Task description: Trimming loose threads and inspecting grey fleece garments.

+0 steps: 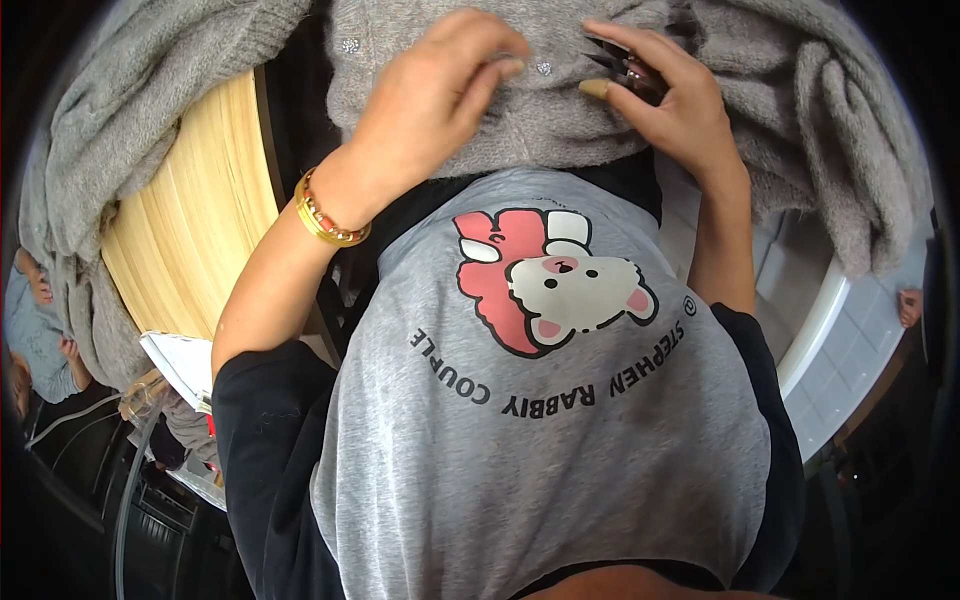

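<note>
A fuzzy grey knitted garment [500, 135] with sparkly buttons [544, 69] lies across my lap. Over its left half, my left hand [425, 105] is closed, thumb and forefinger tips together; anything pinched there is too small to make out. A gold bracelet [325, 220] circles that wrist. In my right hand [685, 110] sits a pair of dark thread snips [640, 80], held within the palm, with pointed blades aimed left toward the buttons. A tan cover [594, 89] caps the right thumb. Both hands hover close to the knit.
To my left is a light wooden tabletop [190, 200] with more grey knit [110, 130] draped over it. White papers [175, 365] lie near its lower end. A white-edged surface [830, 350] stands at right. Another person's arm [50, 340] shows at far left, and a hand [909, 307] at far right.
</note>
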{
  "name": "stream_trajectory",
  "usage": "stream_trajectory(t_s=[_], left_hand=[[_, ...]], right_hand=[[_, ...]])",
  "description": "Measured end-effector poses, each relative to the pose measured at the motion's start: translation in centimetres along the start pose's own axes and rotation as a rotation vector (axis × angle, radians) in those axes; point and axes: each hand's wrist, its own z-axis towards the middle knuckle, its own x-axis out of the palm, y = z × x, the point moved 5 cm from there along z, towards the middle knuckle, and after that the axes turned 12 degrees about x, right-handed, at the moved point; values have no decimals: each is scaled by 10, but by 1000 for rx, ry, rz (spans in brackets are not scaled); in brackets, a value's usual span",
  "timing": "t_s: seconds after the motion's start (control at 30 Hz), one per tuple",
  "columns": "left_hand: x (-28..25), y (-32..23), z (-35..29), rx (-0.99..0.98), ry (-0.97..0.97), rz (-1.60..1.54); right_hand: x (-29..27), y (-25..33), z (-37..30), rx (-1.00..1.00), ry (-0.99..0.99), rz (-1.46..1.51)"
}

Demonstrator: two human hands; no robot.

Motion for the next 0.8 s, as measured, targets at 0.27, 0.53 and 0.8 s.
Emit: stream_trajectory(t_s=[0.27,0.53,0.8], left_hand=[[19,-12,22,-23,136,-33],[22,-11,20,-176,163,-22],[18,-9,20,-34,-13,-33]], right_hand=[[1,-20,-13,-108,-21,-234],[3,-25,-28,-148,-134,-174],[4,-24,-30,-75,-93,-172]])
